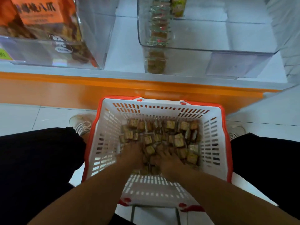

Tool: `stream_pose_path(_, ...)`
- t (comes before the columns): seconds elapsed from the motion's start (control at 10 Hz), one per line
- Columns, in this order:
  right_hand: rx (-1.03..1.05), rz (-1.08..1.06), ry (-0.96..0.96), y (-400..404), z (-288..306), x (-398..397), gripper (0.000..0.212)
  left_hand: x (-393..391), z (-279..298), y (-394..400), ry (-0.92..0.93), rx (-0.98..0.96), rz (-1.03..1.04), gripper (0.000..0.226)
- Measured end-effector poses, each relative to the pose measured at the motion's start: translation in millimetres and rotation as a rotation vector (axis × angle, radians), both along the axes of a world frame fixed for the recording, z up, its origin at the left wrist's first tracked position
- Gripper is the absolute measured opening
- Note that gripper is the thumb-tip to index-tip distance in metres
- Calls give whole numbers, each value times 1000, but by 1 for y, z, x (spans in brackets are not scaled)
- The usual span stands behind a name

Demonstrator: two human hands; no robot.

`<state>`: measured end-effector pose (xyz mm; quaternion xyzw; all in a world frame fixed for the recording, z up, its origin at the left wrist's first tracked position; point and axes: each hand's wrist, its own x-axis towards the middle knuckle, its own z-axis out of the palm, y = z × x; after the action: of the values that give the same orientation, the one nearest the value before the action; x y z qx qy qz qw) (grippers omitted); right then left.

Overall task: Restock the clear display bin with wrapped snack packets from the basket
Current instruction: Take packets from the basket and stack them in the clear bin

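Note:
A white basket with a red rim [107, 135] stands on the floor between my knees. Its bottom is covered with several small square wrapped snack packets [178, 140]. Both my hands are down inside it. My left hand [132, 154] lies on the packets at the left of the pile, fingers spread into them. My right hand [167, 159] lies on the packets near the middle, fingers also spread. Whether either hand grips a packet is blurred. Up on the shelf, the clear display bin [211, 49] holds one row of packets [158, 30] along its left side.
A second clear bin [90, 46] at the upper left holds large orange snack bags [37, 12]. The shelf has an orange front edge [146, 88] just beyond the basket. My shoes [81, 122] and dark-trousered legs flank the basket on the white tiled floor.

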<state>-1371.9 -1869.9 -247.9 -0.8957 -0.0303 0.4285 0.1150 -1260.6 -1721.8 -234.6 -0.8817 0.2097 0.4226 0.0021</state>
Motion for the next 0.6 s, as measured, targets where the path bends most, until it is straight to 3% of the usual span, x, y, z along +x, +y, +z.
stream_pose_path(0.1,-64,94,91,8,-14,-4,66,-12,-20,8,-59,4,72,78)
stream_pose_path(0.2,-109,106,31,14,-25,-2,60,-14,-33,7,-82,-58,291,79)
stream_pose_path(0.3,-86,72,3,14,-33,-1,60,-19,-47,16,-91,-186,665,69)
stream_pose_path(0.4,6,39,-24,5,-33,2,56,-25,-48,17,171,-167,812,86)
stream_pose_path(0.5,95,32,-68,-2,-31,7,43,-28,-45,13,352,-320,1021,96)
stream_pose_path(0.6,186,-107,-47,-5,-31,5,41,-29,-50,10,316,-325,670,117)
